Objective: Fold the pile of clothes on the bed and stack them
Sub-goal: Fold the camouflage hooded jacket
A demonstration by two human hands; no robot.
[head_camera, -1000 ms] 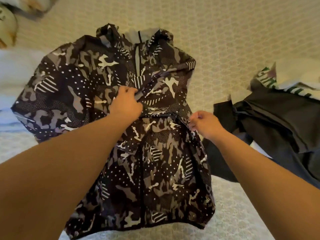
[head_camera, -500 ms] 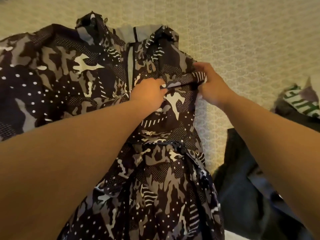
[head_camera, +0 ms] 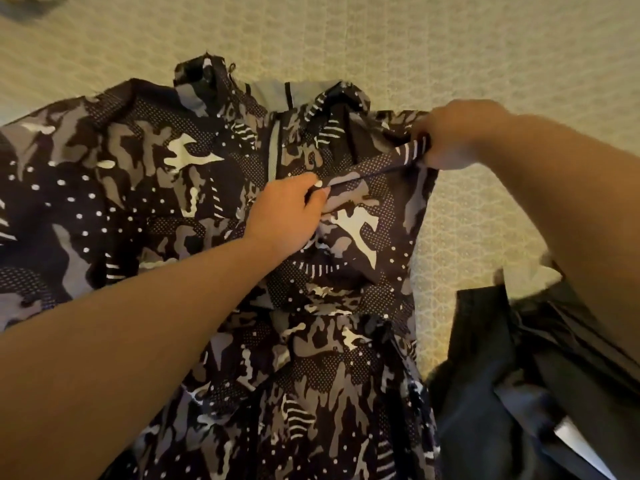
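A black, grey and white camouflage jacket (head_camera: pixel 145 209) lies spread front-up on the bed, collar at the far side, filling the left and middle of the view. My left hand (head_camera: pixel 287 209) pinches a fold of the jacket's fabric near the zip at the chest. My right hand (head_camera: pixel 450 136) grips the striped end of the same fold at the jacket's right shoulder edge and holds it raised. The fabric is stretched taut between both hands.
The bed's cream patterned cover (head_camera: pixel 415 46) shows at the far side and to the right of the jacket. A heap of dark clothes (head_camera: pixel 512 382) lies at the lower right, touching the jacket's hem side. Something pale and blurred (head_camera: pixel 31 5) sits at the top left corner.
Both hands went from the jacket's waist up to the chest. My right hand has pulled the striped edge outward to the right, so the fold is now stretched straight.
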